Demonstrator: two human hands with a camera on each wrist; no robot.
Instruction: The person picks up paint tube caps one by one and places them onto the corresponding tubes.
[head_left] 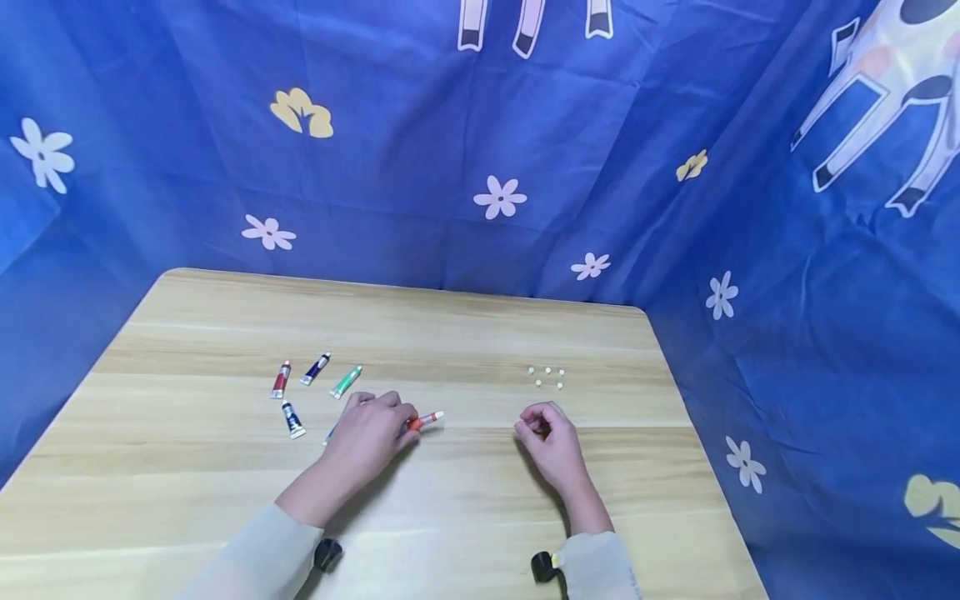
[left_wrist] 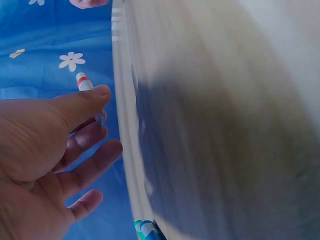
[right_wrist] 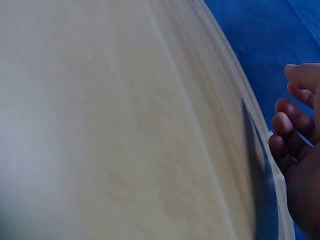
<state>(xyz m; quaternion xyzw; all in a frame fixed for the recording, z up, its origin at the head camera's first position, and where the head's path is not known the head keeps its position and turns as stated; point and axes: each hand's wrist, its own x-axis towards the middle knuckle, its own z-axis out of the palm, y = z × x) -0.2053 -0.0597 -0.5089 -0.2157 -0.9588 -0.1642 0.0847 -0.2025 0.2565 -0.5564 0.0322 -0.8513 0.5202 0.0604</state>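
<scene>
My left hand [head_left: 371,435] pinches a small orange paint tube [head_left: 422,422] between thumb and fingers, its white cap pointing right. In the left wrist view, the tube's capped end [left_wrist: 84,82] sticks out past the thumb. A blue tube [head_left: 328,436] lies partly hidden under that hand. Beyond it lie a red tube [head_left: 281,380], a purple tube [head_left: 316,368], a green tube [head_left: 346,382] and a dark blue tube [head_left: 293,420]. My right hand [head_left: 553,443] hovers over the table with loosely curled fingers, nothing visible in them. Several tiny white caps [head_left: 547,371] lie just beyond it.
The wooden table [head_left: 465,517] has a back edge close to a blue curtain [head_left: 405,183] printed with flowers and animals. Another curtain side [head_left: 825,350] rises along the table's right edge. Black wrist devices sit at both sleeves.
</scene>
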